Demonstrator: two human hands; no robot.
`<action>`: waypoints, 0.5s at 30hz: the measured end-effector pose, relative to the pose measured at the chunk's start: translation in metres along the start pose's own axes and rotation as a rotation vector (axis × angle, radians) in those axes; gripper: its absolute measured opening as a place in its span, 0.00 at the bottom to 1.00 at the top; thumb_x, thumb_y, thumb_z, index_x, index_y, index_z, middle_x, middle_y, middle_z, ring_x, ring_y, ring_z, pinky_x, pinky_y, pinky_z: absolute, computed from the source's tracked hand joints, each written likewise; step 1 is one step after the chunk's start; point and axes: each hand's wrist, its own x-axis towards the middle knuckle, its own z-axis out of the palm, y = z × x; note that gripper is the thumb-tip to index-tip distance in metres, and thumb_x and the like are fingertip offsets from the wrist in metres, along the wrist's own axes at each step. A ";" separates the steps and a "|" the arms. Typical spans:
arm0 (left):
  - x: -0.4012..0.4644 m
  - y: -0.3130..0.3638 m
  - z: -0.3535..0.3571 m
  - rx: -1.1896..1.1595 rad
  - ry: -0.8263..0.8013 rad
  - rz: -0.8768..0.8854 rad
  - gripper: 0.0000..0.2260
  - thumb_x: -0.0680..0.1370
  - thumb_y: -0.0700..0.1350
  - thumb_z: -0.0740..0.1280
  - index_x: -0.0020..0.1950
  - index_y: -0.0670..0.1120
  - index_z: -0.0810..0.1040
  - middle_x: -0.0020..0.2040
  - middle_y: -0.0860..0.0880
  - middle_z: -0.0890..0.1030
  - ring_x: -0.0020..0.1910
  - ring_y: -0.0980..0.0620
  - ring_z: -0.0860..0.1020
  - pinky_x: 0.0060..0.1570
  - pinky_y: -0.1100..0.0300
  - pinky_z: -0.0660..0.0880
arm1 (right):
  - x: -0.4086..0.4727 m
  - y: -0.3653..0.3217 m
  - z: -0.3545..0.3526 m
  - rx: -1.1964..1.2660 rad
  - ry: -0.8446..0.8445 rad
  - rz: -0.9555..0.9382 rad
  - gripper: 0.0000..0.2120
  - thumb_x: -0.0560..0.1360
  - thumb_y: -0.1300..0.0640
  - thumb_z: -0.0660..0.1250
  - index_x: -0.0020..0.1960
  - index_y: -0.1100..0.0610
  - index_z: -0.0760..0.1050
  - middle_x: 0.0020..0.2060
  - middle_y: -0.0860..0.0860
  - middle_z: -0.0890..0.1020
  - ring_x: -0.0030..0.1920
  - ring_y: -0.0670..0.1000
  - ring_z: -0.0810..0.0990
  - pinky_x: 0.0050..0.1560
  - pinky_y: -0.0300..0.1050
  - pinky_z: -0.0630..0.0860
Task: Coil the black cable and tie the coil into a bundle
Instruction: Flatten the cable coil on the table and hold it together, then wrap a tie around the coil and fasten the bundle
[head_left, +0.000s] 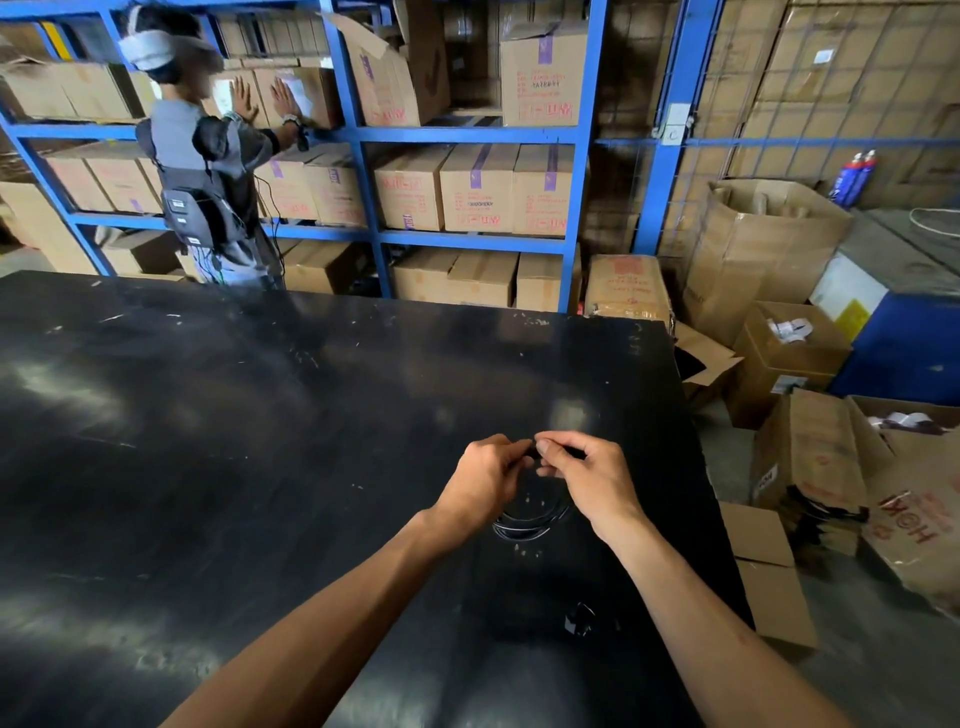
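Note:
A black cable (524, 522) hangs as a small coil of several loops between my two hands, just above the black table (260, 441). My left hand (485, 480) pinches the top of the coil from the left. My right hand (587, 478) pinches it from the right, the fingertips of both hands nearly touching. The upper part of the coil is hidden behind my fingers. A small black piece (579, 621), perhaps a plug or tie, lies on the table nearer to me; whether it joins the cable I cannot tell.
The table's right edge (696, 441) drops to a floor crowded with cardboard boxes (810, 467). Blue shelving (467, 135) stacked with cartons stands beyond the table's far edge. A person (208, 156) stands at the shelves, far left, hands on a carton.

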 end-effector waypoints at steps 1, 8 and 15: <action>0.000 -0.001 0.002 0.005 -0.026 -0.009 0.07 0.79 0.37 0.66 0.51 0.39 0.84 0.39 0.39 0.78 0.35 0.43 0.76 0.38 0.57 0.70 | 0.000 0.004 -0.001 0.005 -0.008 0.021 0.11 0.77 0.62 0.74 0.43 0.46 0.87 0.40 0.47 0.90 0.39 0.52 0.89 0.46 0.44 0.85; -0.006 -0.012 0.031 0.033 -0.146 -0.149 0.09 0.78 0.38 0.64 0.47 0.40 0.84 0.42 0.39 0.80 0.39 0.42 0.79 0.42 0.50 0.76 | -0.003 0.035 -0.009 0.048 -0.106 0.178 0.08 0.79 0.66 0.70 0.47 0.57 0.86 0.45 0.59 0.87 0.39 0.47 0.87 0.42 0.39 0.84; -0.022 -0.033 0.066 0.046 -0.131 -0.264 0.08 0.79 0.39 0.65 0.48 0.40 0.84 0.42 0.40 0.80 0.40 0.43 0.78 0.38 0.58 0.69 | -0.004 0.072 -0.032 -0.106 -0.109 0.341 0.12 0.79 0.48 0.68 0.54 0.52 0.86 0.52 0.49 0.88 0.54 0.48 0.85 0.58 0.46 0.80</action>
